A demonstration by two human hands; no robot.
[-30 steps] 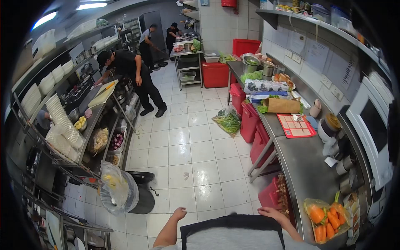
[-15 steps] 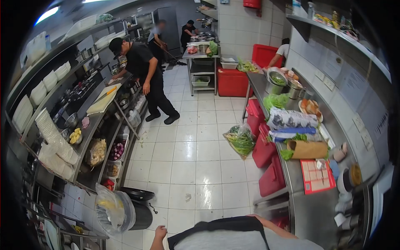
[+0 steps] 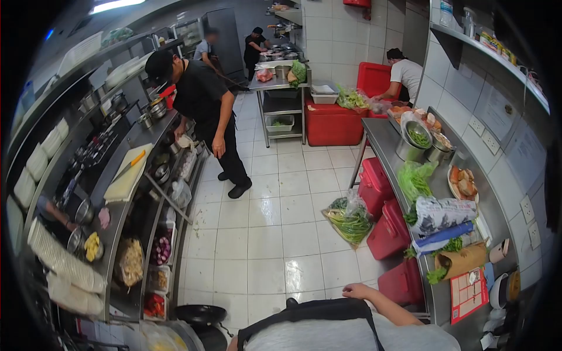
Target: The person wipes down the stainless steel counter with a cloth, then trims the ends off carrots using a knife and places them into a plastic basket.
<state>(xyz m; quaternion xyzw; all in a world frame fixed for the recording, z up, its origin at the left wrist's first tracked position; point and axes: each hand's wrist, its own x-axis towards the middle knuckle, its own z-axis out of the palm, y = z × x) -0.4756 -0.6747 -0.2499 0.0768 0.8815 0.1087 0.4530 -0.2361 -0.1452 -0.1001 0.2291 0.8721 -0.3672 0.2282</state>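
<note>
My right hand [image 3: 357, 291] is low in the head view, in front of my grey shirt and dark apron [image 3: 307, 309]. Nothing is held in it, and its fingers look loosely stretched. Nearest to it is a red bin [image 3: 402, 284] beneath the steel counter on the right, apart from the hand. Of my left hand [image 3: 232, 344] only a sliver shows at the bottom edge, its fingers hidden. Close to that side are a black pan-like lid [image 3: 200, 314] and a bin lined with a clear bag [image 3: 167, 336].
A co-worker in black [image 3: 199, 108] stands at the left counter by a cutting board [image 3: 130, 174] with a yellow-handled knife [image 3: 133, 161]. A bag of green vegetables [image 3: 349, 221] lies on the tiled floor [image 3: 266, 234]. Another person [image 3: 405, 79] bends over a red cooler [image 3: 331, 126].
The view has moved forward and turned. My right hand has come into sight, while my left has dropped mostly out of frame. The co-worker in black appears nearer; the person by the cooler shows more.
</note>
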